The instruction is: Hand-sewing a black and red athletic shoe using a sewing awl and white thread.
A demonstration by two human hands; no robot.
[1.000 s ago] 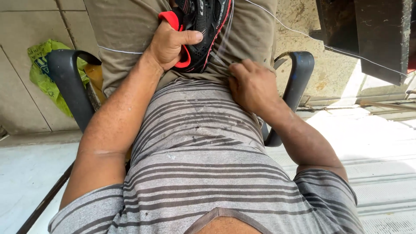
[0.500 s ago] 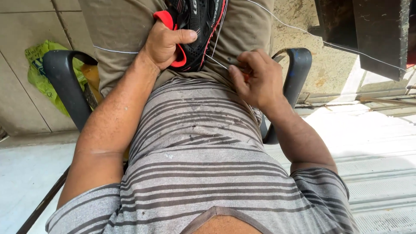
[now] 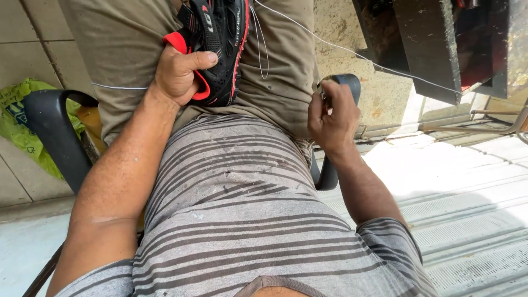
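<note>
You sit in a dark plastic armchair (image 3: 47, 132), looking down your own striped shirt (image 3: 231, 220) to your lap. Your left hand (image 3: 179, 74) holds a black sports shoe (image 3: 223, 44) with red trim; the grip is closed around the shoe's red heel end, thumb laid across the upper side, fingers wrapped underneath. The shoe rests on your khaki trousers (image 3: 126, 49), lying along your thighs with its far end running out of view at the top.

Your right hand (image 3: 330, 115) is raised beside your right thigh, just in front of the chair's right armrest (image 3: 349, 82). Its fingers are pinched together in a narrow grip on something small and metallic, too small to name with certainty. A thin white thread (image 3: 352, 52) runs from the shoe's upper edge out to the right, taut and slanting across the stone wall. A second loop of the same thread hangs slack against the trousers, just beside the shoe. Whether the taut thread passes through your pinched fingers cannot be told.

A crumpled green plastic bag (image 3: 16, 118) lies on the tiled floor behind the left armrest. To the right, dark metal framework (image 3: 429, 49) stands against the wall above a sunlit, ribbed pale floor (image 3: 467, 231).
</note>
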